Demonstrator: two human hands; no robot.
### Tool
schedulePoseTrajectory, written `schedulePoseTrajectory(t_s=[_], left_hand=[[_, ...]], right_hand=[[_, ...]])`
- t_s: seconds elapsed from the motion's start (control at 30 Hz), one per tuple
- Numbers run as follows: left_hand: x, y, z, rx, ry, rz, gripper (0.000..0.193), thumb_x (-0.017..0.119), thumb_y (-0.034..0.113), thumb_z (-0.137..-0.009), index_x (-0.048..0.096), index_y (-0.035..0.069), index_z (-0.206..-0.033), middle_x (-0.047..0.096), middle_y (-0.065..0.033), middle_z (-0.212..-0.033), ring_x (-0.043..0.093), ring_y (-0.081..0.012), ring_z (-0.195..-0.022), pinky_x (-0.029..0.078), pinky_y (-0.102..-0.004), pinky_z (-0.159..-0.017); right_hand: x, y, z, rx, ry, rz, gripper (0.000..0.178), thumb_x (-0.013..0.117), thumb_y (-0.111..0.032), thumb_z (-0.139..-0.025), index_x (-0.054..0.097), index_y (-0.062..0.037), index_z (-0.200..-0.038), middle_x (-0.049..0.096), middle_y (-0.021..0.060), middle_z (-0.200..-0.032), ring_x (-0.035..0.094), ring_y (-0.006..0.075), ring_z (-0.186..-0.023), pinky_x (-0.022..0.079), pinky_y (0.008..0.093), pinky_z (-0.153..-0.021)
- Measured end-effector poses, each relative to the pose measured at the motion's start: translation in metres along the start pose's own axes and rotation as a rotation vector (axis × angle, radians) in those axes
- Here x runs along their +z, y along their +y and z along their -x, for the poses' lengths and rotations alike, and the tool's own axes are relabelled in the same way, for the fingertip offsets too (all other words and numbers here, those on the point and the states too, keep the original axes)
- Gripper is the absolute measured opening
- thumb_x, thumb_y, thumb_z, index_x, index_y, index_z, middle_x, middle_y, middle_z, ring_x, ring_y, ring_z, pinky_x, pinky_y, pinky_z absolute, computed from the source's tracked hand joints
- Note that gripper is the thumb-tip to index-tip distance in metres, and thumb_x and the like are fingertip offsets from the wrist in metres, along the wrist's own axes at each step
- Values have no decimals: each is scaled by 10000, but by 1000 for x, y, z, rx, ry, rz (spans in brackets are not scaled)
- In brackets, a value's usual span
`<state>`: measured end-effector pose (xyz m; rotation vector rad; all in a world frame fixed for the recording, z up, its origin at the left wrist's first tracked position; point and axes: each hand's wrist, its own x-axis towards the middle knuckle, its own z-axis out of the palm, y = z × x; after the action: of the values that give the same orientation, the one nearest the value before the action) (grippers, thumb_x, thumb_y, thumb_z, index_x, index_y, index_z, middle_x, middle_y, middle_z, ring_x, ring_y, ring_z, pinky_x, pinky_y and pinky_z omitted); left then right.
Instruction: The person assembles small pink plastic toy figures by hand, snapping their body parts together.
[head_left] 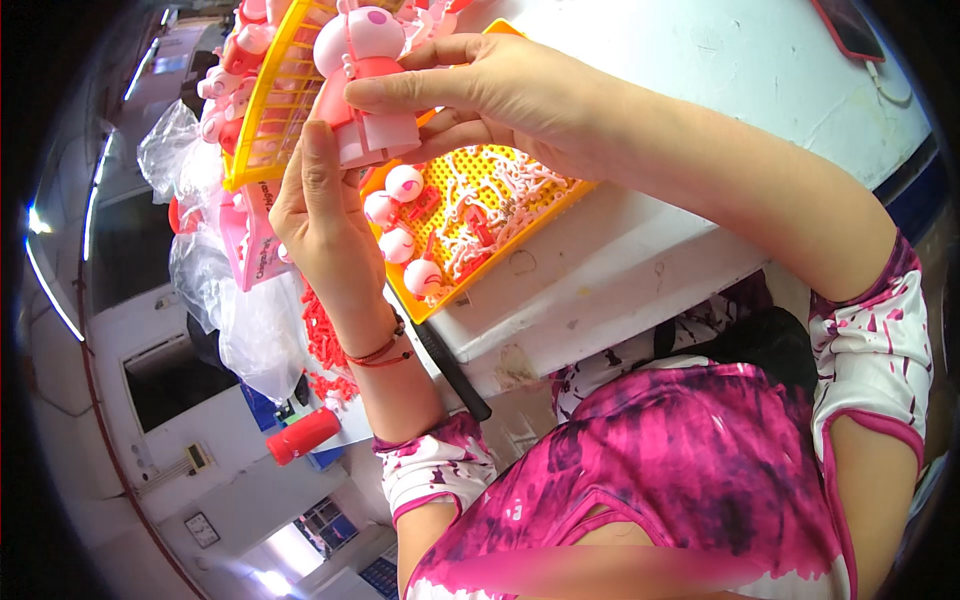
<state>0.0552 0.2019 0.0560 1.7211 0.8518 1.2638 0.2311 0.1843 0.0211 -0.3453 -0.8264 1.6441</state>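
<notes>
A pink and white plastic toy figure with a rounded head is held up between my two hands. My left hand grips it from below, with the thumb against its base. From the right, my right hand closes round its body, thumb across the front and fingers behind. A seam line runs down the middle of the toy. Below my hands lies a shallow yellow tray with white and red linked plastic pieces and several round pale pink parts.
A yellow basket of pink and red toy parts stands at the far left, beside clear plastic bags. Red pieces lie near a red cylinder. A phone with a cable rests on the white table.
</notes>
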Motion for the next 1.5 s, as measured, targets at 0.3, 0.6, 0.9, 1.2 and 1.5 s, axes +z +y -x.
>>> schedulePoseTrajectory(t_s=[0.3,0.6,0.9,1.2,1.5], left_hand=[[5,0,2,-104,68,113,336,562,215,-989,628,-79,-1137,662,-170,-1091,667,-208,-964,548,-325,-867],[8,-3,1,-19,36,-34,373,560,236,-991,614,-72,-1192,664,-154,-1115,660,-191,-981,545,-308,-858],[10,13,1,348,26,-457,402,617,193,-956,573,-5,-1304,648,-130,-1155,612,-170,-1038,489,-315,-881],[29,21,12,548,71,-778,628,791,124,-769,510,-22,-1311,624,-224,-1180,632,-345,-1074,532,-399,-881],[8,23,6,238,42,-578,471,759,75,-824,564,-26,-1240,666,-139,-1087,648,-213,-1001,523,-333,-873]], right_hand=[[3,0,0,84,68,0,514,743,-347,-843,600,7,-1187,646,122,-1103,680,178,-964,570,280,-860],[-3,0,-5,41,46,15,495,743,-318,-848,597,13,-1186,645,111,-1094,667,175,-993,573,290,-861],[-3,-11,-8,-118,7,167,563,831,-195,-760,541,40,-1181,651,109,-1013,657,160,-951,539,268,-810],[3,-5,-3,-90,36,154,523,798,-162,-798,512,-4,-1205,650,118,-1020,653,166,-955,542,300,-819],[-28,-24,-29,-225,69,841,806,787,-409,-789,409,-29,-1391,552,147,-1261,579,196,-1116,524,314,-880]])
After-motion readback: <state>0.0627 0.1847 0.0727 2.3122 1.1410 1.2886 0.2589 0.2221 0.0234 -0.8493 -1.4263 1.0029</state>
